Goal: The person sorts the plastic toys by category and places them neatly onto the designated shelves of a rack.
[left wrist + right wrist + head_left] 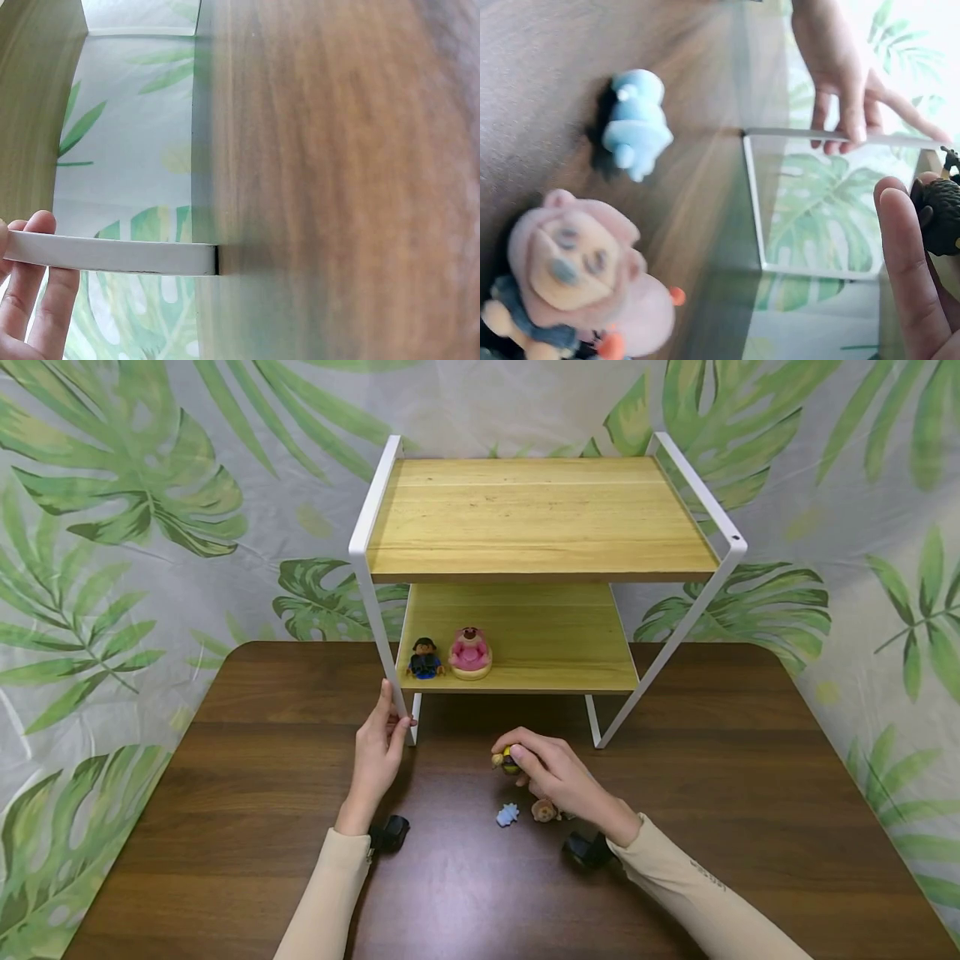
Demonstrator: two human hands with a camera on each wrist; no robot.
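My left hand [377,760] holds the white front leg [384,639] of the shelf between thumb and fingers; the left wrist view shows the fingers [54,300] around the white bar [142,256]. In my right hand [558,777], a small dark and yellow figure [510,761] is pinched above the table, in front of the shelf. The right wrist view shows its dark textured part [939,214] beside the fingers [907,262]. Below that hand, a light blue figure [507,814] and a pinkish-brown figure [543,811] lie on the table.
On the lower shelf board [555,643], a dark-haired figure [425,660] and a pink bear figure [470,654] stand side by side at the left. The upper board [532,518] is above them. In the right wrist view, a pink rounded object [646,315] touches the pinkish-brown figure.
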